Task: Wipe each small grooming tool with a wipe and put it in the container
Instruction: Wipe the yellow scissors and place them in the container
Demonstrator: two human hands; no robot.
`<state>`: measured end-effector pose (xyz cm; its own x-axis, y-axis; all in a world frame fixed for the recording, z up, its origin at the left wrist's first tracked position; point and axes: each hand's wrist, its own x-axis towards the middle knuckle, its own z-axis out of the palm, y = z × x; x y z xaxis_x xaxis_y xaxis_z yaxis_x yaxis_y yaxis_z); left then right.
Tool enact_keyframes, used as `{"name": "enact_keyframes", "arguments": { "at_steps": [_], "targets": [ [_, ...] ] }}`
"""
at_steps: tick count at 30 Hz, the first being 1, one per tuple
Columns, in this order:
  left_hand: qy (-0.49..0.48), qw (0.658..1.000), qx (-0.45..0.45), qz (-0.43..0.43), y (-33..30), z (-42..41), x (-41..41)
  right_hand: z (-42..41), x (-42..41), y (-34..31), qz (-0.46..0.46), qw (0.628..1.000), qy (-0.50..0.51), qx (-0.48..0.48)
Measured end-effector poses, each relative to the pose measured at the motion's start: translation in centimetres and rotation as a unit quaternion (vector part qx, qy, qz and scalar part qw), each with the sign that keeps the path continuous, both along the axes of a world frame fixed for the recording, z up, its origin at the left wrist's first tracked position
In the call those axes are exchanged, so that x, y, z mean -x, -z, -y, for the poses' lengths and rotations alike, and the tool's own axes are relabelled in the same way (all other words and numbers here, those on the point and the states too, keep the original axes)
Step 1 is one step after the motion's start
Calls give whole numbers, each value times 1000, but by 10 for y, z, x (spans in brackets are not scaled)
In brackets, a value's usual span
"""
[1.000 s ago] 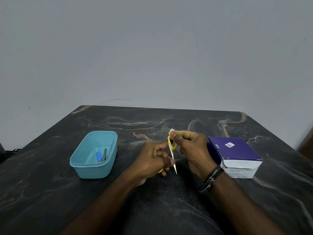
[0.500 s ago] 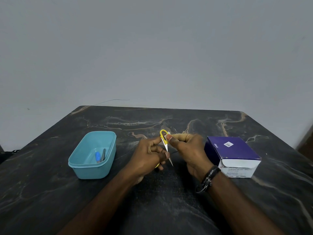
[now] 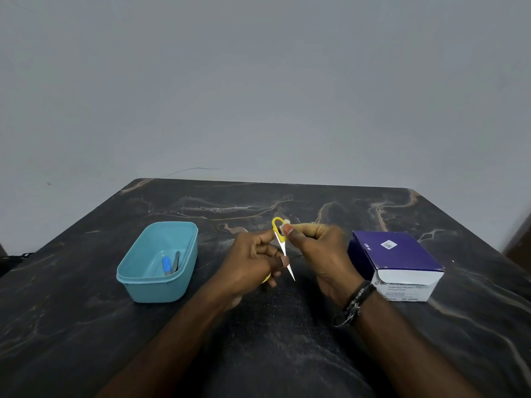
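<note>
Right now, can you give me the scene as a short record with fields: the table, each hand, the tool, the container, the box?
table: dark marbled top
left hand: holds the scissors above the table, blade tip pointing down toward the camera
right hand: pinches a small white wipe against the yellow handle loop
container: teal, open, left of the hands, two tools inside; one has a blue part, one is dark and slim
box: purple and white, right of the hands, closed
</note>
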<state>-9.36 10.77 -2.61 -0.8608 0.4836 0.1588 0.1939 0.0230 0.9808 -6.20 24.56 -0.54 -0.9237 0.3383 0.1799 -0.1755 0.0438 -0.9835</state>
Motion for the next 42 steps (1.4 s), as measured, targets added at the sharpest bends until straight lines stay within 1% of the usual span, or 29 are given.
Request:
{"name": "enact_keyframes", "arguments": {
  "at_steps": [6, 8, 11, 15, 20, 23, 29, 33, 37, 42],
  "targets": [
    [0, 1000, -3, 0, -1, 1, -1, 1, 1, 0, 23, 999, -11, -33],
    [-7, 1000, -8, 10, -3, 0, -1, 0, 1, 0, 27, 999, -12, -31],
    [-27, 997, -46, 46, -6, 2, -1, 0, 0, -3, 16, 1000, -7, 21],
    [-24, 984, -122, 128, -11, 4, 0, -3, -1, -7, 10, 995, 11, 95],
    [-10, 948, -229, 222, -9, -6, -7, -2, 0, -6, 1, 987, 19, 159],
    [-16, 930, -277, 239, -7, -13, -10, 2, 0, -6, -19, 981, 9, 195],
    [-21, 947, -250, 203, 0, -20, -14, 7, -1, -3, -39, 977, -1, 208],
    [-65, 952, -240, 178, -2, -21, -16, 5, -1, -2, -47, 979, 1, 196],
    [-110, 963, -203, 141, -4, -18, -14, 4, 2, 0, -41, 981, 12, 192],
    [-96, 979, -141, 109, -7, -8, -7, -2, 2, -2, -38, 983, 39, 177]
  ]
}}
